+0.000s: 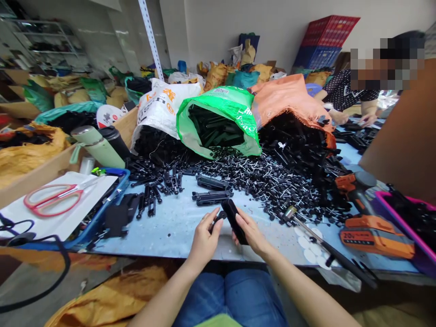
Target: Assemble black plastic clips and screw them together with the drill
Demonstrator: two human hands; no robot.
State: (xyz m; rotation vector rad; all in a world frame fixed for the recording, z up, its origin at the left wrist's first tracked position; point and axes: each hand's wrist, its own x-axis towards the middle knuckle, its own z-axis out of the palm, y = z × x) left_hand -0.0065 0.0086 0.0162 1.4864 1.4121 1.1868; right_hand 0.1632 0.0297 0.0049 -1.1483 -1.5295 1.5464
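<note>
Scissors (64, 196) lie on paper (57, 227) at the far left, handles toward the left edge. Further in, loose links (150, 200) rest on the table (146, 238), and beyond the hands two pieces (213, 183) lie lengthwise, roughly left to right. The left hand (203, 243) pinches a part (218, 220) between thumb and bent fingers, just beside the bar (235, 221); whether the two touch, I cannot tell. The bar is in the right hand (255, 236), over the table's near edge, its long axis slanting: the far end points away and a little left, the near end back toward the lap and right. The right thumb presses one side, and fingertips show at the other. The step in hand looks like fitting part to bar; the next move seems to call for lining up their ends with a steady right grip. Screws (272, 181) heap beyond, and a drill (374, 237) lies rightmost.
</note>
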